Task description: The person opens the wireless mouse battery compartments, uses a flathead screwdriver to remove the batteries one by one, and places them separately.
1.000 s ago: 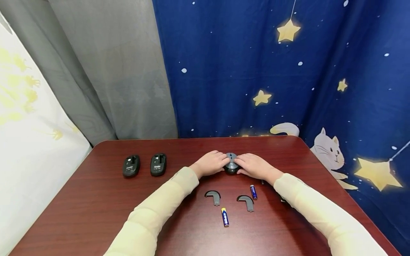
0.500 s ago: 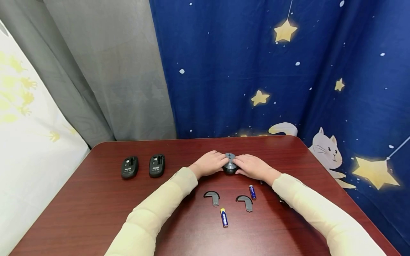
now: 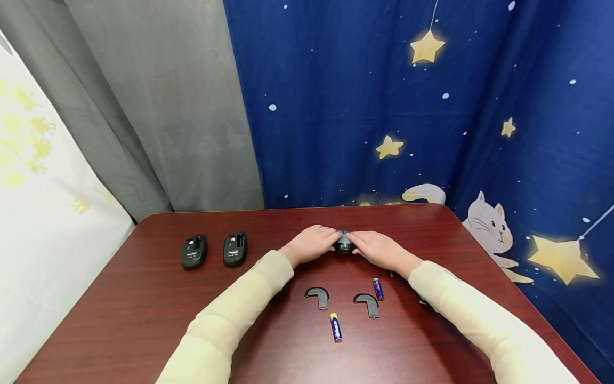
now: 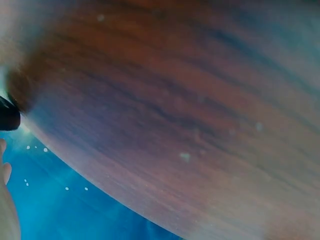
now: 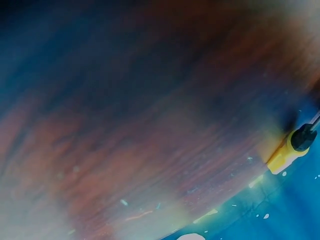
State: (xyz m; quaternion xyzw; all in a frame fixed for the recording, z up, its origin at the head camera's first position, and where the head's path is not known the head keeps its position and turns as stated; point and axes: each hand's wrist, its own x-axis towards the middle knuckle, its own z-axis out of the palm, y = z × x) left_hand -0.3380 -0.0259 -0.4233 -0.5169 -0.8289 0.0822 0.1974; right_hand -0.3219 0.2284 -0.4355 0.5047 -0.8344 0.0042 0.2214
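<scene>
Between both hands at the far middle of the table is a computer mouse (image 3: 344, 246), grey on top and black at its near end. My left hand (image 3: 313, 244) grips its left side, my right hand (image 3: 379, 248) its right side, fingers partly covering it. Nearer lie two grey battery covers with black curved edges, a left cover (image 3: 322, 300) and a right cover (image 3: 372, 306). A blue battery (image 3: 378, 288) is beside the right cover; another battery (image 3: 336, 327), blue with a yellow end, lies closer. The left wrist view catches a few fingers (image 4: 7, 172) at its edge.
Two black mice lie underside up at the left, an outer mouse (image 3: 194, 251) and an inner mouse (image 3: 235, 248), with battery bays uncovered. A yellow-and-black screwdriver (image 5: 285, 157) shows in the right wrist view, mostly hidden under the right arm from the head. Curtains (image 3: 336, 106) hang behind the table (image 3: 120, 320).
In the hands, the mouse has tilted, so less of its grey top shows and its near end sits higher in view. The left hand shifted slightly with it. Batteries and covers stay put.
</scene>
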